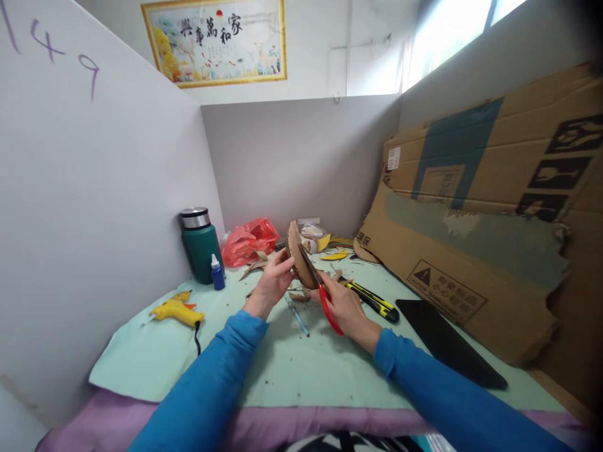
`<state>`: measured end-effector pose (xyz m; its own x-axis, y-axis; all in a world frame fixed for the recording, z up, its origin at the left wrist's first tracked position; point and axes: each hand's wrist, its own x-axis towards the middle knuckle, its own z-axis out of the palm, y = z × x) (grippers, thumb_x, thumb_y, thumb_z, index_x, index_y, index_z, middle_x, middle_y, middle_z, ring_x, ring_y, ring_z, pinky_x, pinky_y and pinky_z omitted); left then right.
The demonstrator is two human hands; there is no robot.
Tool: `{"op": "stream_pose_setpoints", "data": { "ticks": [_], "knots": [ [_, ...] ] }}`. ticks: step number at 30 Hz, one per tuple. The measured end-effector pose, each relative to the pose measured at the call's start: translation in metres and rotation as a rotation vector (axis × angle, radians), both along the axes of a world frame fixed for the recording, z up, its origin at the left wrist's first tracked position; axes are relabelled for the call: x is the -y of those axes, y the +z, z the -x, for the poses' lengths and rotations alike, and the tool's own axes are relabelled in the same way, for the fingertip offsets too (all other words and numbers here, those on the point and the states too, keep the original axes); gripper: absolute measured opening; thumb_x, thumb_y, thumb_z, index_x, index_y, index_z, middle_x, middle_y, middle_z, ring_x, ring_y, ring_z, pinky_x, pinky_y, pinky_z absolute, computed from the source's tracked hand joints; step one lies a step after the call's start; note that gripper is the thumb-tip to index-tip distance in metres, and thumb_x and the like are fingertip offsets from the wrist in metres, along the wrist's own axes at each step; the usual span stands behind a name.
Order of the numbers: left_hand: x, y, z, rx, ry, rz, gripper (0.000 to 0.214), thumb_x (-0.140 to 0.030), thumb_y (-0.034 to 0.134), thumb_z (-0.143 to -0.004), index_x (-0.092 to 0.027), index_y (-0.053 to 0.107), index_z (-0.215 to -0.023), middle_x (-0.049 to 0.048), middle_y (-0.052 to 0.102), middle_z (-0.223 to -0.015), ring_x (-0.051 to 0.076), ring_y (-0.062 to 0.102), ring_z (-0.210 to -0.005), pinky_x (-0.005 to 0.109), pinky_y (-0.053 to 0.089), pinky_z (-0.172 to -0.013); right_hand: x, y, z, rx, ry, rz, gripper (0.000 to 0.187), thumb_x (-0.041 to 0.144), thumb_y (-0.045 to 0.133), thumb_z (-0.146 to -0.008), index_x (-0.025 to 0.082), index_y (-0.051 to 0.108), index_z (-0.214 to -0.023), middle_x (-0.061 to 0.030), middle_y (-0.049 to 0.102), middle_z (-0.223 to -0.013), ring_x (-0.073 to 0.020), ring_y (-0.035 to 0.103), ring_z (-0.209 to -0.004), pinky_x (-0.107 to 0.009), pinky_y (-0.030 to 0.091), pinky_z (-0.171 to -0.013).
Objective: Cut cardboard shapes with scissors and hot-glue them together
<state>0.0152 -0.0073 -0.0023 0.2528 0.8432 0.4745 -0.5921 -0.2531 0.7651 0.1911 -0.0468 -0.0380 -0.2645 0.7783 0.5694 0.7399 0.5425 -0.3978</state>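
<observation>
My left hand (273, 281) grips a curved piece of brown cardboard (296, 251) by its left side, holding it tilted above the table. In my right hand (346, 306) is a pair of scissors with red handles (326, 307). Their dark blades lie against the cardboard's right side; how far apart they are I cannot tell. Below my hands a light blue pen or pencil (298, 317) rests on the pale green table cover (301, 376). Cardboard scraps (257, 265) are scattered beyond my left hand. Just right of my right hand lies a yellow and black utility knife (374, 301).
A yellow glue gun (176, 311), a small blue bottle (217, 274) and a green flask (198, 248) stand or lie at left. Behind are a red plastic bag (249, 242) and tape rolls (313, 238). A black flat board (447, 342) and large cardboard sheet (471, 251) occupy the right.
</observation>
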Motion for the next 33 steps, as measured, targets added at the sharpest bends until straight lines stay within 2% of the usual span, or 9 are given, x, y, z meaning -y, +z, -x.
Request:
{"op": "stream_pose_setpoints", "data": {
  "ticks": [7, 13, 22, 33],
  "knots": [
    [0.0, -0.0007, 0.0006, -0.002, -0.022, 0.015, 0.034, -0.023, 0.068, -0.075, -0.017, 0.063, -0.108, 0.0077, 0.068, -0.106, 0.02, 0.064, -0.094, 0.03, 0.048, -0.081, -0.0018, -0.0017, -0.0003, -0.011, 0.008, 0.006, 0.045, 0.046, 0.04, -0.093, 0.025, 0.046, -0.132, -0.0041, 0.069, -0.107, -0.0206, 0.066, -0.092, -0.025, 0.045, -0.068],
    [-0.0022, -0.0017, 0.0006, 0.045, 0.041, 0.114, 0.031, -0.034, 0.068, -0.076, -0.016, 0.065, -0.101, 0.0064, 0.07, -0.098, 0.018, 0.064, -0.091, 0.027, 0.047, -0.081, -0.0011, -0.0027, -0.0009, -0.014, 0.032, -0.011, 0.045, 0.046, 0.041, -0.093, 0.025, 0.046, -0.132, -0.0046, 0.068, -0.111, -0.0208, 0.065, -0.097, -0.025, 0.047, -0.073],
    [-0.0004, -0.0017, 0.0002, 0.045, 0.002, 0.061, 0.029, -0.026, 0.068, -0.075, -0.016, 0.062, -0.101, 0.0077, 0.069, -0.102, 0.022, 0.064, -0.095, 0.034, 0.047, -0.085, -0.0024, -0.004, -0.001, 0.079, -0.042, -0.048, 0.044, 0.041, 0.04, -0.093, 0.022, 0.045, -0.133, -0.0059, 0.068, -0.11, -0.019, 0.066, -0.094, -0.023, 0.046, -0.071],
    [-0.0006, -0.0004, 0.0004, 0.067, 0.009, 0.094, 0.03, -0.025, 0.07, -0.073, -0.016, 0.061, -0.1, 0.0067, 0.069, -0.099, 0.02, 0.065, -0.09, 0.033, 0.049, -0.081, -0.0012, -0.0022, -0.0007, 0.102, -0.06, -0.051, 0.038, 0.038, 0.041, -0.094, 0.022, 0.049, -0.127, -0.0046, 0.07, -0.104, -0.0187, 0.067, -0.09, -0.023, 0.044, -0.068]
  ]
}}
